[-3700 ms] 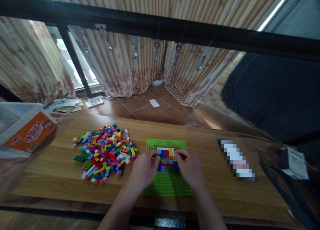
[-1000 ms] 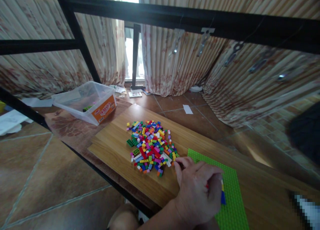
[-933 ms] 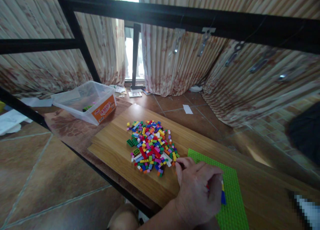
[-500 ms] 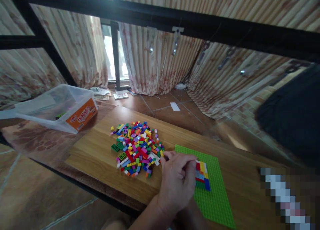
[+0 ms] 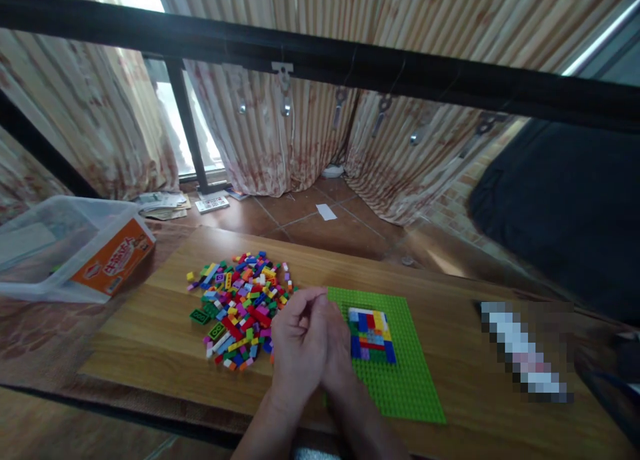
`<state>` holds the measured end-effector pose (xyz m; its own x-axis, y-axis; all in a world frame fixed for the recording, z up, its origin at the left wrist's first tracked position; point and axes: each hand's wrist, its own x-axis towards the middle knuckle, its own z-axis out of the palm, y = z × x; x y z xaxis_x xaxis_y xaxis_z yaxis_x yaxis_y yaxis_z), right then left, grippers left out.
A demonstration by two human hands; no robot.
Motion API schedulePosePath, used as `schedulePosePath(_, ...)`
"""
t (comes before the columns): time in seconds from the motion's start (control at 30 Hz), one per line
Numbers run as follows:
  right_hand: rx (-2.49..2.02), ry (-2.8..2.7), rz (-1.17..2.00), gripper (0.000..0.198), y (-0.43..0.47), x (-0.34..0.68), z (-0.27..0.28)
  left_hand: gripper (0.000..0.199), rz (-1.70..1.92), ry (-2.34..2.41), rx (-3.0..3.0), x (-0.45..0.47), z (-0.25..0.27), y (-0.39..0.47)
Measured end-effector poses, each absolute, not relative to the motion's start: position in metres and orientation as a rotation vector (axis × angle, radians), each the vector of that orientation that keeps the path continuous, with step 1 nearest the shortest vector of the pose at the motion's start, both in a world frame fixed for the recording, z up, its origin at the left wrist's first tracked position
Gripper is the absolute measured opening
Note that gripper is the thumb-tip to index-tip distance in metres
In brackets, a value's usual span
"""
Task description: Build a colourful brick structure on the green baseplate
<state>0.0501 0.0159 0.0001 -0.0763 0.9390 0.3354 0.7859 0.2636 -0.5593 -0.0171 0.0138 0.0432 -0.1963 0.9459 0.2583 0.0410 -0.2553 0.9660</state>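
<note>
My left hand (image 5: 299, 345) and my right hand (image 5: 337, 355) are pressed together between the brick pile and the baseplate, fingers curled inward. Whatever they may pinch is hidden behind the knuckles. Just right of them lies a green studded baseplate (image 5: 415, 380), its left edge partly covered by my right hand. On it sits a flat rectangle of coloured toy bricks (image 5: 371, 337), with blue, red, yellow, white and green pieces side by side. A heap of loose toy bricks (image 5: 240, 307) spreads over the wooden board to the left, its near right side meeting my left hand.
A clear plastic bin (image 5: 65, 247) with an orange label stands at the left. The wooden board (image 5: 165, 340) carries the bricks and baseplate. A blurred-out long object (image 5: 523, 353) lies at the right. A dark bar (image 5: 320, 63) crosses above, before striped curtains (image 5: 240, 133).
The view has swung right. My hands have come off the brick rectangle to the baseplate's left edge, leaving more of the rectangle in sight. My right hand now shows beside the left.
</note>
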Motion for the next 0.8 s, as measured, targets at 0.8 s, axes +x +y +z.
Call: schedulePosePath(0.8,-1.472,-1.329,0.899,0.017,-0.024,0.185,0.019,0.018,0.942,1.082,1.492,0.033,0.024,0.012)
